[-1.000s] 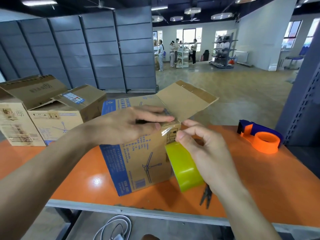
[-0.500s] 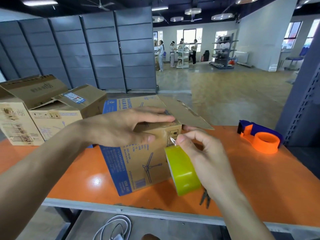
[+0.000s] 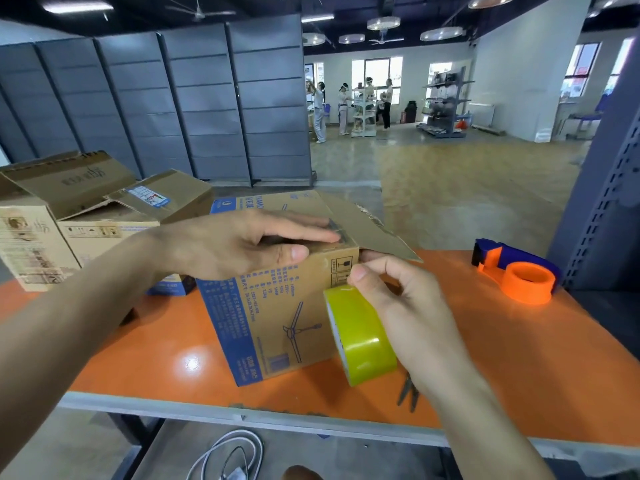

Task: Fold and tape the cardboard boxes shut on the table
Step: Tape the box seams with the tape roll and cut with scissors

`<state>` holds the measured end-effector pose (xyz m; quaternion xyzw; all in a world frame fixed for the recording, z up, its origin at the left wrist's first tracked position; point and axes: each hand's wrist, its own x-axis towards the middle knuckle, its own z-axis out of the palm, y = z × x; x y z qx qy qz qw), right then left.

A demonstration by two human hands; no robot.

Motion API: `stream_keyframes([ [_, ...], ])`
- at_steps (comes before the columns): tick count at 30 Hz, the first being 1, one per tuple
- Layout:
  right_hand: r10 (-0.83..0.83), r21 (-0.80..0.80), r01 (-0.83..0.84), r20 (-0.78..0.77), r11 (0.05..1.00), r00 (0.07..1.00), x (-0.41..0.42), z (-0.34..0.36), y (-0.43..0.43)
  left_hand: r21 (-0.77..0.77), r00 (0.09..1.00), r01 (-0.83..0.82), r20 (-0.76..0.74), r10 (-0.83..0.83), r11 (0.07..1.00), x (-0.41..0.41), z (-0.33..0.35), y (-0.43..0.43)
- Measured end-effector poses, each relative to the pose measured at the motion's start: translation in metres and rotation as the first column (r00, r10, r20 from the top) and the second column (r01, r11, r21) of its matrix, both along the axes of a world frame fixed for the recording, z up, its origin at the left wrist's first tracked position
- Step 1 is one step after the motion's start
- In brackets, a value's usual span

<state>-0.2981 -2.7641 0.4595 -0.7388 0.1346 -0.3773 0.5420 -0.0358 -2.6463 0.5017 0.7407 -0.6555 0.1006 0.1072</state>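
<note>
The left hand (image 3: 239, 245) lies flat on the top of the cardboard box (image 3: 277, 317), fingers straight and together, pointing toward three o'clock. Its thumb hooks over the front top edge. The right hand (image 3: 412, 306) is curled round a roll of tape (image 3: 362, 337), with the thumb tip pressed against the forefinger at the box's near right corner. The roll is glossy yellow-green plastic on a pale core, standing on edge against the box's right side. Whether a loose end is pinched cannot be told.

The box is matte brown corrugated board, printed with a blue band and a fan drawing. It sits mid-table, and one plain flap (image 3: 370, 230) juts out at two o'clock, almost level.

A second ago that flap stood steeply up; it has since dropped. The left hand has stayed pressed on the top.

The table (image 3: 519, 368) is shiny orange. An orange and blue tape dispenser (image 3: 519, 275) sits at three o'clock, and dark pliers (image 3: 408, 396) lie at five. At nine o'clock are worn open boxes (image 3: 69, 216).
</note>
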Motion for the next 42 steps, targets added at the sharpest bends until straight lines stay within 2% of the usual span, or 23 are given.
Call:
stream_keyframes([
  [7,-0.009,0.009,0.009,-0.031,1.0,0.999,0.002,-0.001,0.007,-0.049,1.0,-0.025,0.005,0.025,0.998,-0.015,-0.001,0.004],
  [12,-0.022,0.027,0.024,-0.074,0.999,0.997,0.003,-0.002,0.008,-0.059,0.998,0.05,-0.029,-0.052,0.997,-0.051,0.018,0.011],
  [14,-0.044,0.022,0.046,-0.083,0.999,0.996,0.004,-0.002,0.008,-0.052,0.999,0.053,0.003,-0.053,0.997,-0.067,0.025,0.011],
  [20,-0.069,0.033,0.075,-0.155,0.997,0.986,0.009,0.0,0.005,0.088,0.989,-0.15,0.001,0.15,0.985,-0.108,0.041,0.001],
  [29,-0.058,0.013,0.06,-0.134,0.998,0.989,0.004,0.001,0.012,0.07,0.974,-0.222,0.059,0.219,0.972,-0.116,0.036,0.005],
  [42,-0.097,-0.002,0.097,-0.148,0.995,0.984,-0.007,0.002,0.022,0.165,0.981,-0.157,-0.086,0.173,0.974,-0.116,0.044,-0.003],
])
